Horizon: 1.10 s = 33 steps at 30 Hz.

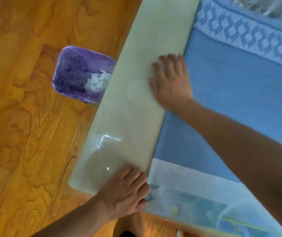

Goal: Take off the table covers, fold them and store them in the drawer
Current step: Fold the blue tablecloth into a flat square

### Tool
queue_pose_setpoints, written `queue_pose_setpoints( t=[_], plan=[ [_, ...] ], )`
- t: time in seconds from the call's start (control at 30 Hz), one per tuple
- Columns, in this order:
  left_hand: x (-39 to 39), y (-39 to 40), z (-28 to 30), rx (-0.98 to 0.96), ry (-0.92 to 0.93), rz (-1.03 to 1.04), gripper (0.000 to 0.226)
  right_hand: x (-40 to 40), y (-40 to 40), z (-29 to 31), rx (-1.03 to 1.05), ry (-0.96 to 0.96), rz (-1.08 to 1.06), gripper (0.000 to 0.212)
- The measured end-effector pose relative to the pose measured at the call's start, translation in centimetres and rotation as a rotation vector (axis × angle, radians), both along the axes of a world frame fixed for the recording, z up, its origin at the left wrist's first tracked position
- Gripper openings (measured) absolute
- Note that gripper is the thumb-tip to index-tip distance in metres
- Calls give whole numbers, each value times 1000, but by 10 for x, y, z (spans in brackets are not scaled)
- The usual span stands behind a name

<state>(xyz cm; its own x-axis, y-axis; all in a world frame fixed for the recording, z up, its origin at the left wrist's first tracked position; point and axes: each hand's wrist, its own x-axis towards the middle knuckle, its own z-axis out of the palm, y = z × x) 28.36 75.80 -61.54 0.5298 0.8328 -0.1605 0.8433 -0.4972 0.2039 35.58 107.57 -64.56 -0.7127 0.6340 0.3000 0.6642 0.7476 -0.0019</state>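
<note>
Hands lie flat: the right hand (170, 81) spread at mid-length, the left hand (125, 190) at the near end, fingers seemingly at the fold edge. The cream cover (136, 108) runs lengthwise away along the counter's (176, 218) left edge, beside the blue cover (231, 93).

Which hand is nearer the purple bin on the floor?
Right, by a small margin in this view. The right hand lies flat on the bared table strip, level with the purple bin. The left hand rests at the blue cover's near edge, further toward the person.
</note>
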Motion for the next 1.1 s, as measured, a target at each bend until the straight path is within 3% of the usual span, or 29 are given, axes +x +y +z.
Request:
queue_pose_setpoints(
  t=[0.13,0.23,0.3,0.37,0.5,0.6,0.73,0.87,0.97,1.1],
  plan=[
    [-10,61,11,15,-166,-213,36,6,72,13,2,-48,-72,45],
    [-18,165,6,113,-280,-124,22,5,77,10,-14,-43,23,45],
    [-28,237,0,161,-218,-98,26,4,86,7,-20,-10,31,45],
    [-40,282,-12,168,-146,-207,40,6,105,9,-7,15,30,44],
    [-47,295,-21,129,-191,-277,47,10,170,7,68,-32,-21,45],
    [-47,297,-24,125,-213,-260,48,0,237,7,87,-90,-177,46],
    [-49,298,-27,133,-256,-259,45,-10,306,19,-81,-239,-349,57],
    [-49,298,-30,130,-240,-261,45,-21,320,19,-336,-280,-234,51],
    [-48,298,-29,128,-222,-266,47,-15,318,17,-387,-103,-352,54],
    [-48,297,-29,120,-208,-268,46,-19,318,20,-440,-163,-312,51]
  ],
)
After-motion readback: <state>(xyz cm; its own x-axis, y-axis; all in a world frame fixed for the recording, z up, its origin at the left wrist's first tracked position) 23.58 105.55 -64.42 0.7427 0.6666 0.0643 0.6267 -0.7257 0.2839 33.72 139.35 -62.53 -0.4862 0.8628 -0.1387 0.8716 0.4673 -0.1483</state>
